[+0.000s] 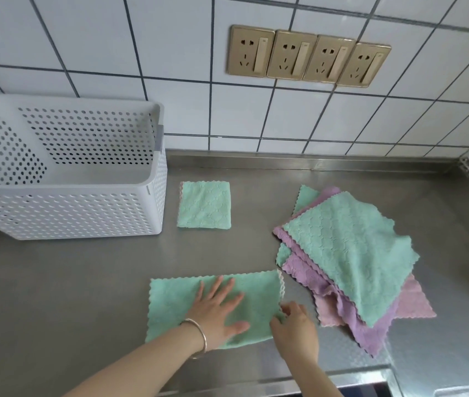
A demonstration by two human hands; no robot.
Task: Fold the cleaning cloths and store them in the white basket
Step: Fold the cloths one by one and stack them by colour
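Leftmost, the white basket (64, 207) stands on the steel counter (70, 282) against the tiled wall (170, 53), and as far as its inside shows, no cloth is in it yet. Just right of it, apart from its wall, lies a folded green cloth (204, 204), a small neat square that looks finished and waiting to be stored. Nearer the front edge, a second green cloth (170, 305) lies as a wide rectangle, seemingly folded once, so the step in hand appears to be the folding of this piece. The left hand (216, 310), a bangle (200, 338) on its wrist, rests flat on the middle of that cloth with fingers spread and straight, pinning it to the counter. The right hand (295, 325) is at the cloth's right edge, its fingers curled and pinching the near right corner, which is lifted slightly off the steel. The next move likely calls for carrying that pinched edge leftward over the flat hand's side and lining up the scalloped borders, while the left hand slips out without dragging the fabric. Further right, well apart from the basket, an unfolded pile (350, 262) of green, purple and pink cloths lies fanned and overlapping, so most of the task remains.
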